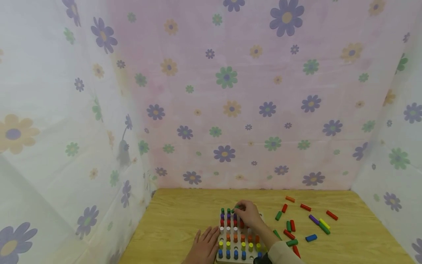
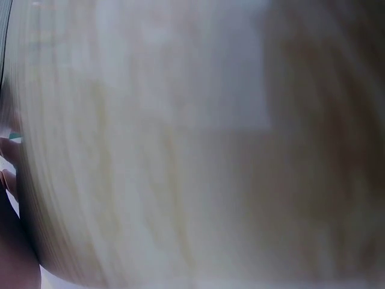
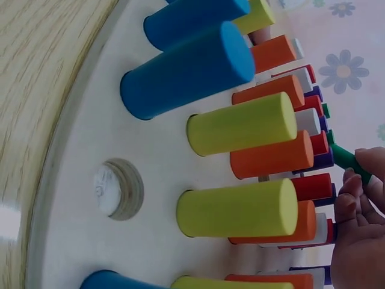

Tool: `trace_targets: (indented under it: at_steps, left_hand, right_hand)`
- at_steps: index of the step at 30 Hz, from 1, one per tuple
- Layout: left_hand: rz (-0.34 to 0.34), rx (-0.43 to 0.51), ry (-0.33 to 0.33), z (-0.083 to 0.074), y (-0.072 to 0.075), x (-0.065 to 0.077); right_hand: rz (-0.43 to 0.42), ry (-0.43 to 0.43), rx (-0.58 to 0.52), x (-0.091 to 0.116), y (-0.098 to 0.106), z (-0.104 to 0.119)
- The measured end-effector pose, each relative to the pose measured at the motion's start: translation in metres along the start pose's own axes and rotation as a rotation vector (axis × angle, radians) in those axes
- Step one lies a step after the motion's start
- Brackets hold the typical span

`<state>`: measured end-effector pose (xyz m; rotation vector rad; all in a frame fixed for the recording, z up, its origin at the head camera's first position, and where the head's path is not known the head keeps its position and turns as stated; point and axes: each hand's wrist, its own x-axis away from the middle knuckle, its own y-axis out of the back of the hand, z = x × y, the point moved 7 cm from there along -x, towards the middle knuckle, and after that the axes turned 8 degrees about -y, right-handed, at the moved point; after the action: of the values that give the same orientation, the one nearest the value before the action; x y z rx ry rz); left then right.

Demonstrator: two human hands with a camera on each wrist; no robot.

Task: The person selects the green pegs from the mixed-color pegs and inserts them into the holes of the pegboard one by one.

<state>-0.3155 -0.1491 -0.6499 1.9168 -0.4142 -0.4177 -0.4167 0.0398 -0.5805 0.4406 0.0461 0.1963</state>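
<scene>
The green peg [image 3: 347,159] is in your right hand [image 1: 248,215], over the far row of the pegboard [image 3: 69,205], just right of the two standing green pegs [image 1: 229,211]; your thumb and fingers pinch it at one end, and its free end points away from the fingertips, toward the board's left side; its long axis slants, while the standing pegs are upright, so that tilt is the relation to mind; whether the free end touches a hole, you cannot tell from these views.

Your right hand is the nearer one; your left hand [image 1: 207,245] lies flat at the board's left edge, fingers straight and a little spread, holding nothing; the left wrist view is mostly blur.

Further out, loose pegs, among them a blue peg [image 1: 311,238], are scattered on the table [image 1: 184,207] to your right; flowered cloth [image 1: 197,73] hangs behind; you can read no brand or label, and the pale marks inside the near unfilled hole [image 3: 118,189] are illegible.
</scene>
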Motion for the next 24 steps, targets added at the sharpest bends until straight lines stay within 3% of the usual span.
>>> trace_targets:
  at_steps: [5,24]
  left_hand:
    - [0.021,0.013,0.017,0.0010,-0.0011,-0.0003]
    - [-0.002,-0.019,0.010,0.0014,-0.0020,-0.0007]
  right_hand:
    - [-0.021,0.003,0.012,0.0007,0.0001,-0.0009]
    - [-0.106,0.023,0.109,-0.0047,-0.0004,0.0010]
